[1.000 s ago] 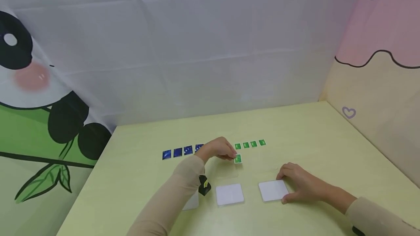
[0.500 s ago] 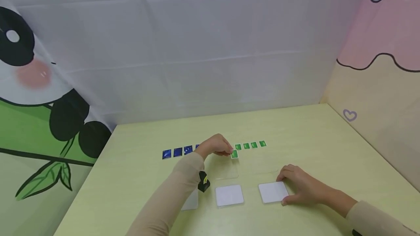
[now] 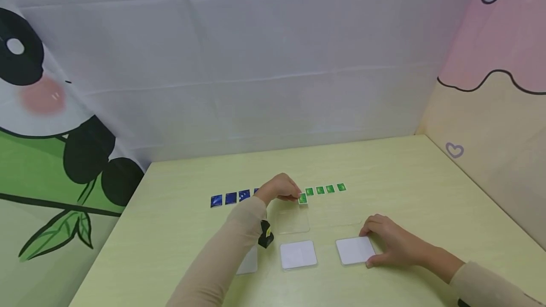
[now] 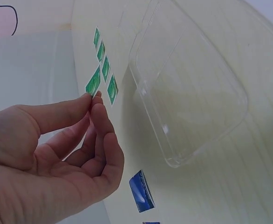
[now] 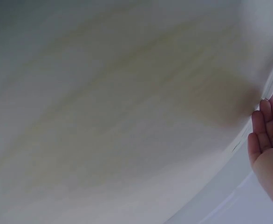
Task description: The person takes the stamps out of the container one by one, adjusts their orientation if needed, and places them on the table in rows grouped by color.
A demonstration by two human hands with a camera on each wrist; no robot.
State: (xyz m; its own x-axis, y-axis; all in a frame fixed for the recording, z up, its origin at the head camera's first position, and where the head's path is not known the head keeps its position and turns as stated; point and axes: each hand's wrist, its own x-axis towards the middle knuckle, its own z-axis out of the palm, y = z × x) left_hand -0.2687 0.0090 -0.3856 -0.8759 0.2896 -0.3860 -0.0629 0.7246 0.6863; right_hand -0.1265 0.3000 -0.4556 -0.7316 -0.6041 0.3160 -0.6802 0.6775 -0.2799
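My left hand [image 3: 279, 187] pinches a small white-edged green card [image 3: 303, 198] between thumb and fingertips, raised above the table in the left wrist view. Beyond it lies a row of several similar green cards [image 3: 320, 190]. Several dark blue cards [image 3: 231, 198] form a row to the left, partly hidden by the left hand. A clear plastic tray [image 4: 192, 93] lies just in front of that hand. My right hand [image 3: 394, 240] holds the right end of a flat white rectangular block [image 3: 355, 250], thumb at the near corner and fingers at the far one.
A second white block [image 3: 298, 254] lies in the middle, and a third [image 3: 248, 262] is partly hidden by the left sleeve [image 3: 226, 250]. Another faint clear tray [image 3: 343, 221] lies behind the right block. A white cloth wall [image 3: 273, 79] stands behind the pale table [image 3: 384, 169].
My left hand has shifted slightly back, and the pinched green card has moved left and away from me, towards the green row's left end. My right hand stays on the white block.
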